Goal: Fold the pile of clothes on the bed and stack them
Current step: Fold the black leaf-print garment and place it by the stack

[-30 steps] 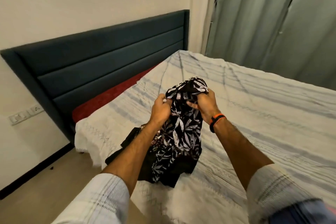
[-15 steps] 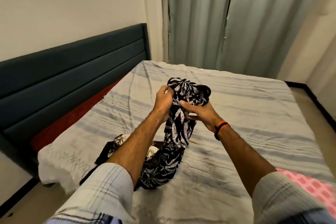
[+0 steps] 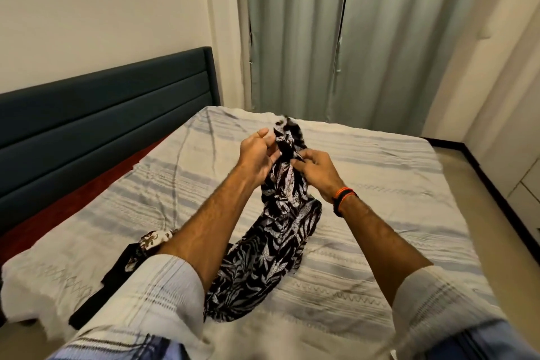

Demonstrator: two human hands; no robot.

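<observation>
A black garment with a white leaf print hangs from my hands above the striped bedspread, its lower end trailing on the bed near me. My right hand pinches its bunched top edge. My left hand is beside the cloth with fingers loosely spread, thumb up, touching the fabric at the palm side. More clothes lie under my left arm: a cream piece with a brown print and a plain black piece, partly hidden by my sleeve.
A dark blue padded headboard runs along the left, with a red sheet edge below it. Grey-green curtains hang behind the bed. Floor shows to the right of the bed.
The view has swung right and up. The garment's top has been drawn out from a bundle into a narrow strip, and my left hand has loosened from gripping it.
</observation>
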